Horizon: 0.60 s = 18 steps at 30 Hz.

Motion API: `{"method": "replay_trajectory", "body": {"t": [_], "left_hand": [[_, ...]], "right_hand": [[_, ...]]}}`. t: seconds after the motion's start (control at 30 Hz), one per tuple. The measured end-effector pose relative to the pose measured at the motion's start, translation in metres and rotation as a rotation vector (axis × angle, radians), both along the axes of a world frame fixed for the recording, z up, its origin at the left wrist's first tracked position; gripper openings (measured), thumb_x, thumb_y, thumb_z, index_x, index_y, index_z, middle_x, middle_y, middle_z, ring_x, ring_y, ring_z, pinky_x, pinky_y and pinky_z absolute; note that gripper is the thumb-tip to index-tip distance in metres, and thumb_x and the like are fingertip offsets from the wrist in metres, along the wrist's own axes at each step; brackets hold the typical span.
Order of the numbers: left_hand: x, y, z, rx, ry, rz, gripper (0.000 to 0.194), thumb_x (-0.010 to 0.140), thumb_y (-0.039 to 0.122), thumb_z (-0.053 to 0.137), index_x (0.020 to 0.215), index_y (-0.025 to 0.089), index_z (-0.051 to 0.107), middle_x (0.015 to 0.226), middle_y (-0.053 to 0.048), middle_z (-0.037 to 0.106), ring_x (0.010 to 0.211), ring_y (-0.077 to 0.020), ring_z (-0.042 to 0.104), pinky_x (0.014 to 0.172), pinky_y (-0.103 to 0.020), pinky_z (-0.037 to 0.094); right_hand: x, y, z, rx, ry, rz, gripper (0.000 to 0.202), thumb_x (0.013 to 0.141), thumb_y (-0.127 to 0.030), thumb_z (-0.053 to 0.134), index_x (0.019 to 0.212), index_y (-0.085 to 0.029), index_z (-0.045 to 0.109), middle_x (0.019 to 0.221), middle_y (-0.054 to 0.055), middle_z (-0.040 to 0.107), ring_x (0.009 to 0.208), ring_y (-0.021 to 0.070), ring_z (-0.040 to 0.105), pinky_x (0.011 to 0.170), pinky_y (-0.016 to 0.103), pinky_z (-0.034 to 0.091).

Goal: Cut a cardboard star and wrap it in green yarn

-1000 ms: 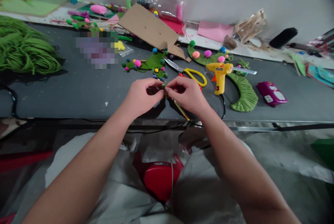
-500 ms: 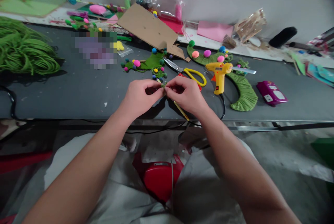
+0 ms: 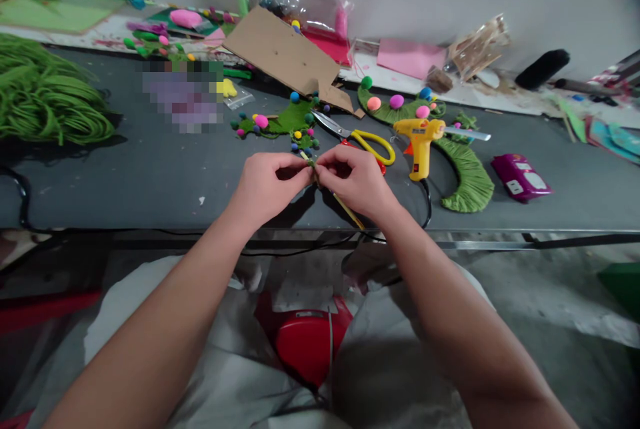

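My left hand and my right hand meet fingertip to fingertip near the table's front edge. Both pinch a small green piece, mostly hidden by the fingers. A thin yellowish stick slants below my right hand, and its lower end reaches the table edge. Just beyond the hands lie green felt shapes with coloured pompoms. Yellow-handled scissors lie beyond my right hand, partly over red handles. To their right is a yellow glue gun.
Green yarn is heaped at the left. A green wrapped crescent and a purple packet lie at the right. Cardboard leans over the table's back. A black cord runs from the glue gun over the front edge.
My hands stay pinched together in nearly the same place. The small green piece between the fingertips shows slightly less above them.
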<state>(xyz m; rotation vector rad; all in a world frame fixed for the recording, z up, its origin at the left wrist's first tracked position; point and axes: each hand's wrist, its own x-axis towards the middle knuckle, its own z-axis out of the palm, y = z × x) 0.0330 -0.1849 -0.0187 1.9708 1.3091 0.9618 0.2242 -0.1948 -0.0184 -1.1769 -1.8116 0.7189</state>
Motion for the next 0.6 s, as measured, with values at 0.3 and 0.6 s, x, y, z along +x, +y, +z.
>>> {"method": "replay_trajectory", "body": {"t": [0.3,0.6], "left_hand": [[0.0021,0.0029,-0.0004,0.029,-0.026,0.070,0.023,0.084,0.040,0.073,0.092,0.021,0.083,0.092,-0.005,0.082,0.083,-0.0230,0.075,0.076,-0.032,0.059],[0.0039,0.0061,0.0016,0.057,-0.060,0.117,0.021,0.083,0.035,0.072,0.091,0.019,0.083,0.089,-0.004,0.082,0.077,-0.0196,0.073,0.073,-0.028,0.057]], "right_hand": [[-0.0002,0.0021,0.0012,0.104,-0.059,0.014,0.010,0.088,-0.021,0.064,0.089,-0.016,0.073,0.080,0.003,0.069,0.071,0.0140,0.058,0.067,0.029,0.046],[0.0091,-0.0062,0.0032,0.153,-0.053,-0.254,0.014,0.089,-0.026,0.063,0.079,-0.018,0.070,0.071,0.000,0.063,0.064,0.0132,0.053,0.062,0.029,0.040]]}}
